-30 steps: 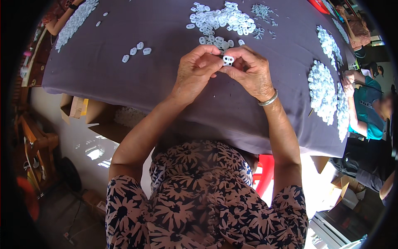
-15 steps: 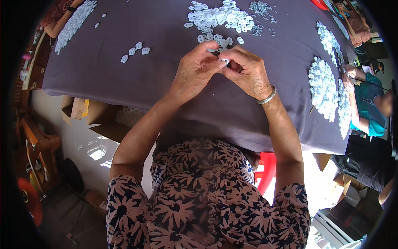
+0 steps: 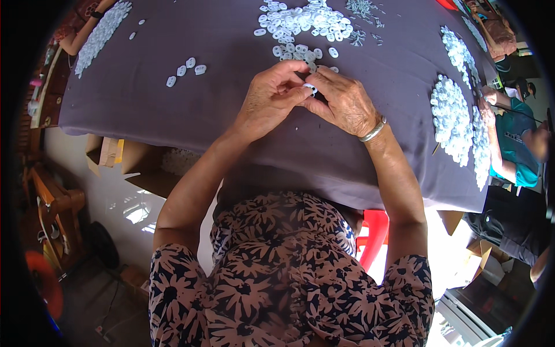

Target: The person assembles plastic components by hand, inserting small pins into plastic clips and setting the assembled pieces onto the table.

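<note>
Both my hands meet over the near middle of the table, fingers bent toward each other. Between their fingertips is a small white oval plastic piece with dark holes [image 3: 310,88]. My left hand [image 3: 270,99] pinches it from the left, thumb against its lower side. My right hand [image 3: 342,99], with a silver bracelet at the wrist, closes on it from the right; whether its fingers also hold a small pin is hidden. Just beyond the fingertips, loose white pieces [image 3: 289,52] trail from a larger heap of white oval pieces [image 3: 309,22].
Small grey metal pins [image 3: 361,8] lie right of the heap. Several white pieces [image 3: 200,70] sit apart at left on the dark tablecloth [image 3: 144,104]. More white heaps [image 3: 451,115] lie at right, near a co-worker in teal [image 3: 511,141]. Another person's arm [image 3: 75,41] is at far left.
My right fingers have come down closer over the white piece, and it has tilted so its dark holes show more. The whole view has shifted slightly; the heaps look unchanged.
</note>
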A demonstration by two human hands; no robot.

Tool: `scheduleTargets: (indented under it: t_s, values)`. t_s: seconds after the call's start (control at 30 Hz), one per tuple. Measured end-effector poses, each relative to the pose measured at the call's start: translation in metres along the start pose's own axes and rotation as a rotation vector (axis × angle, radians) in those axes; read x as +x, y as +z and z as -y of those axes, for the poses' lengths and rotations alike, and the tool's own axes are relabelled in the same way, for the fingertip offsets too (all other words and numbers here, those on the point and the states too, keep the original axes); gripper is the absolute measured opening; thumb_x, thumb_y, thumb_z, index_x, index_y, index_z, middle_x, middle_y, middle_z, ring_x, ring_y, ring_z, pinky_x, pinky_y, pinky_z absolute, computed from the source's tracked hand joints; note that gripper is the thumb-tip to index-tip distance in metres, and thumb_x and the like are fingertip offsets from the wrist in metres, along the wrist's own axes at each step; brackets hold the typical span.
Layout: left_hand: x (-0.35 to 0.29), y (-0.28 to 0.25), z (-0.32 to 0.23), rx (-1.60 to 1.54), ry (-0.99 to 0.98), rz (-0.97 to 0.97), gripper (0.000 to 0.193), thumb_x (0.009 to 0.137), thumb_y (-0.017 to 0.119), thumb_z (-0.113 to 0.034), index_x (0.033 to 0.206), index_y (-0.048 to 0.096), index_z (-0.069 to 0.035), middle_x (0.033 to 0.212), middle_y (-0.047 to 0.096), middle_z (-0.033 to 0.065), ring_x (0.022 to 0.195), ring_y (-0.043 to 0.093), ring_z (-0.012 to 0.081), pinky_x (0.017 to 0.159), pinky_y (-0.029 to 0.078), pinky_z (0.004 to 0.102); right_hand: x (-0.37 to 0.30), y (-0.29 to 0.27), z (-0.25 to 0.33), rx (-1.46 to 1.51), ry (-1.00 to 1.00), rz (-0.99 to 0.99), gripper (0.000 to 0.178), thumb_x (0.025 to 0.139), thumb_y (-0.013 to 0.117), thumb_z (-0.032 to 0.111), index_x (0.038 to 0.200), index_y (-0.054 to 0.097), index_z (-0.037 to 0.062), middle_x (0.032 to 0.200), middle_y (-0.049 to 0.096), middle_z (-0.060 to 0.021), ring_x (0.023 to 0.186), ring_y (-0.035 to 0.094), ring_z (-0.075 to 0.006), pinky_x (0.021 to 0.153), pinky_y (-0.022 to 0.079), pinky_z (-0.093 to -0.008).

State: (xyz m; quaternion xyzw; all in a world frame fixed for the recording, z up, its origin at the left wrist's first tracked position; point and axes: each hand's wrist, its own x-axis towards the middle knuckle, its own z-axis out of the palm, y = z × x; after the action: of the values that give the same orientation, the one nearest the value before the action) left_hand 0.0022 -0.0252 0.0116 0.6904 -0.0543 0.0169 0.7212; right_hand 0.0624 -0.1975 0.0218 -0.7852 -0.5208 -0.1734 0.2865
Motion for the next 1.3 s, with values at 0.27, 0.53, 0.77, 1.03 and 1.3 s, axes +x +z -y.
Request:
scheduleTargets:
  t_s: [0.27,0.53,0.77,1.03,1.3]
  values:
    - [0.0,-0.003,-0.012,0.008,-0.101,0.076,0.025,0.088,0.057,-0.006,0.112,0.06,-0.002,0.079,0.059,0.0007,0.071,0.052,0.0052,0.061,0.044,0.0203,-0.002,0.001,0.005,0.03,0.103,0.157,0.031,0.078,0.071,0.022,0.09,0.053,0.0004,0.082,0.058,-0.0116,0.071,0.062,-0.031,0.06,0.052,-0.038]
    - [-0.005,0.001,-0.013,-0.118,-0.139,0.067,0.031,0.085,0.055,-0.001,0.114,0.062,-0.005,0.082,0.058,0.0001,0.076,0.054,0.0086,0.073,0.047,0.025,-0.005,0.004,0.007,0.08,0.081,0.141,0.026,0.08,0.068,0.022,0.084,0.051,0.0018,0.072,0.056,-0.0121,0.065,0.061,-0.0329,0.057,0.05,-0.0396]
    - [-0.004,0.0,-0.014,-0.121,-0.141,0.111,0.035,0.083,0.054,0.001,0.116,0.062,-0.005,0.079,0.056,-0.001,0.078,0.056,0.0088,0.077,0.048,0.0258,-0.008,0.005,0.006,0.077,0.062,0.143,0.023,0.081,0.065,0.018,0.077,0.049,0.0027,0.067,0.055,-0.0112,0.062,0.06,-0.0317,0.054,0.049,-0.0402]
    - [0.002,-0.011,-0.014,0.004,-0.098,0.173,0.035,0.084,0.054,-0.002,0.119,0.06,-0.007,0.079,0.056,-0.001,0.076,0.056,0.0083,0.076,0.048,0.0257,-0.005,0.007,0.008,0.055,0.063,0.121,0.026,0.081,0.067,0.02,0.072,0.049,0.0034,0.065,0.054,-0.0099,0.06,0.059,-0.0299,0.052,0.048,-0.0386]
    - [0.014,-0.077,-0.01,0.456,0.165,-0.131,0.013,0.083,0.058,-0.004,0.096,0.06,-0.006,0.079,0.061,0.0026,0.07,0.062,0.014,0.061,0.048,0.0284,0.0,-0.022,-0.023,0.133,0.629,-0.329,0.028,0.089,0.062,0.024,0.072,0.056,0.0025,0.056,0.041,0.0006,0.054,0.04,-0.0094,0.049,0.037,-0.0255]
